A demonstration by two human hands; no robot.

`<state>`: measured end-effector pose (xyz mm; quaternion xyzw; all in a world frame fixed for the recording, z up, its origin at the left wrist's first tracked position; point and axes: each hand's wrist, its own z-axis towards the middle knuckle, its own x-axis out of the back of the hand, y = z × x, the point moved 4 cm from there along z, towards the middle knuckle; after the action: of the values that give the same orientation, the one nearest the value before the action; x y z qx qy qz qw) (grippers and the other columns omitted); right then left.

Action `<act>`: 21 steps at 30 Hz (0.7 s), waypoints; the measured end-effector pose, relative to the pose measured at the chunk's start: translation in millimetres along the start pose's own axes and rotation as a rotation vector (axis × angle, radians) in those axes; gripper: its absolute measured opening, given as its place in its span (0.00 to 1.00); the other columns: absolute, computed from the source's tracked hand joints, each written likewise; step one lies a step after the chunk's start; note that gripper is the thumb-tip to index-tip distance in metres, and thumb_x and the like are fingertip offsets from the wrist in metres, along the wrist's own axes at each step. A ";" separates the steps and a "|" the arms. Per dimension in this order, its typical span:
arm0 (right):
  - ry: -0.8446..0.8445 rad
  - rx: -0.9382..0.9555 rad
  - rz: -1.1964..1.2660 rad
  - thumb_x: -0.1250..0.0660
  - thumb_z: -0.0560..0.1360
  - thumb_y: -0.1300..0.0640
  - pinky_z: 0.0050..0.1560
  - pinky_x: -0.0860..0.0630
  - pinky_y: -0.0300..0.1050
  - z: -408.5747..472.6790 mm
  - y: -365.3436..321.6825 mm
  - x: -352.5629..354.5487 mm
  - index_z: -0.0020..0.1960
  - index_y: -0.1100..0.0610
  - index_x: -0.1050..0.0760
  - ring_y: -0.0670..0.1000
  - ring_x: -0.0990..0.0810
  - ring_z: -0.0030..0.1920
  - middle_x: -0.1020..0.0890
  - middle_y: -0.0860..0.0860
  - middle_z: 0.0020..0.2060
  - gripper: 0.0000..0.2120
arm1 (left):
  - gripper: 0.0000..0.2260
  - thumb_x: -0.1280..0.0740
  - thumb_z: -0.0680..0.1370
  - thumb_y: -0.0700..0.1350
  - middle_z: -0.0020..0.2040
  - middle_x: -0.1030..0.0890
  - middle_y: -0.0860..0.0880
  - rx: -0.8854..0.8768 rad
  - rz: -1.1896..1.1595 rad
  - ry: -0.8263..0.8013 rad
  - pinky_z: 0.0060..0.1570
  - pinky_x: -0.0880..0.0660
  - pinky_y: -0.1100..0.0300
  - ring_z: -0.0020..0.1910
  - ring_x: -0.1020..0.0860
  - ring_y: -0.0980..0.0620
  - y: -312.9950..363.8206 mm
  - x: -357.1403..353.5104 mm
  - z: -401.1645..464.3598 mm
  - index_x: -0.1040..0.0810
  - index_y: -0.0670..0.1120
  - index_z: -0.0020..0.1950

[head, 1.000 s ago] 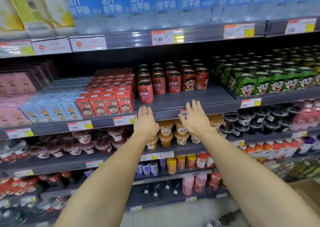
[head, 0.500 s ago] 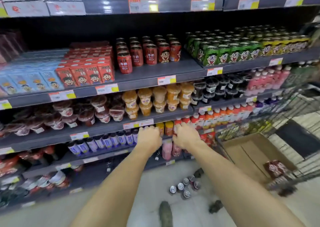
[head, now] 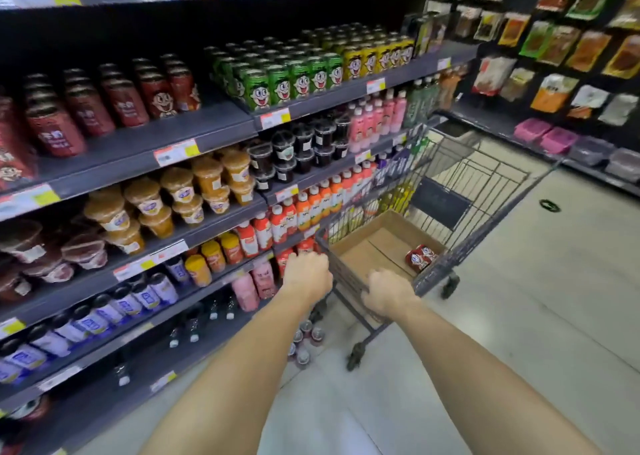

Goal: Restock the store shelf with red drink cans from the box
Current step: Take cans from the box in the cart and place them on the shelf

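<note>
Both arms stretched out: left hand (head: 307,273) and right hand (head: 387,293) curl tight around the wire shopping cart (head: 485,191) rim, cardboard box (head: 372,246) inside.

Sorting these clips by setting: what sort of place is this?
A grocery store aisle, most likely: shelves stocked with drinks, price tags on their edges, and a shopping cart.

One camera only — worn on the head, looking forward and down past both forearms; shelves (head: 207,132) close at left.
</note>
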<state>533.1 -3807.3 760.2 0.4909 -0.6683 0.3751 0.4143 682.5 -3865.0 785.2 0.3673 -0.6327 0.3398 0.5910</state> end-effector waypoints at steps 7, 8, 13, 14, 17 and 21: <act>0.053 -0.145 0.068 0.37 0.77 0.49 0.61 0.26 0.54 -18.1 149.9 16.2 0.64 0.57 0.25 0.61 0.24 0.62 0.23 0.57 0.61 0.19 | 0.12 0.41 0.80 0.49 0.51 0.19 0.44 -0.200 -0.004 -0.031 0.50 0.28 0.52 0.52 0.22 0.43 150.8 7.4 53.1 0.22 0.43 0.53; 0.070 -0.151 0.076 0.38 0.77 0.50 0.62 0.26 0.54 -19.1 168.4 20.1 0.64 0.58 0.25 0.61 0.24 0.62 0.23 0.57 0.61 0.19 | 0.12 0.41 0.79 0.49 0.51 0.19 0.44 -0.210 -0.001 -0.033 0.49 0.28 0.53 0.52 0.21 0.42 173.4 7.1 60.4 0.22 0.43 0.52; 0.103 -0.181 0.122 0.38 0.75 0.50 0.61 0.25 0.54 -4.5 256.2 29.9 0.63 0.58 0.25 0.62 0.24 0.61 0.22 0.58 0.59 0.20 | 0.12 0.40 0.79 0.48 0.53 0.18 0.43 -0.234 0.029 -0.072 0.49 0.26 0.54 0.52 0.20 0.42 267.8 7.4 99.9 0.20 0.43 0.52; 0.100 -0.186 0.127 0.38 0.75 0.50 0.61 0.24 0.54 -0.9 271.5 30.5 0.62 0.58 0.24 0.62 0.23 0.61 0.22 0.58 0.59 0.19 | 0.12 0.40 0.79 0.48 0.53 0.18 0.43 -0.234 0.030 -0.076 0.49 0.26 0.54 0.53 0.20 0.42 281.4 8.3 108.9 0.20 0.43 0.53; 0.088 -0.199 0.139 0.38 0.75 0.52 0.62 0.24 0.53 3.5 307.9 38.7 0.63 0.56 0.25 0.60 0.22 0.62 0.22 0.56 0.61 0.19 | 0.12 0.41 0.79 0.46 0.53 0.18 0.42 -0.220 0.007 -0.080 0.51 0.27 0.54 0.52 0.20 0.42 311.8 10.9 130.8 0.21 0.43 0.54; 0.075 -0.232 0.126 0.39 0.77 0.52 0.62 0.26 0.52 13.9 349.1 52.3 0.65 0.57 0.26 0.59 0.24 0.64 0.23 0.57 0.63 0.18 | 0.12 0.40 0.79 0.46 0.54 0.18 0.43 -0.232 0.007 -0.092 0.54 0.27 0.53 0.53 0.20 0.42 341.8 16.2 155.5 0.21 0.44 0.55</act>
<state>183.8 -3755.4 770.1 0.3826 -0.7208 0.3385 0.4685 308.4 -3829.7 791.8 0.3093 -0.6955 0.2495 0.5987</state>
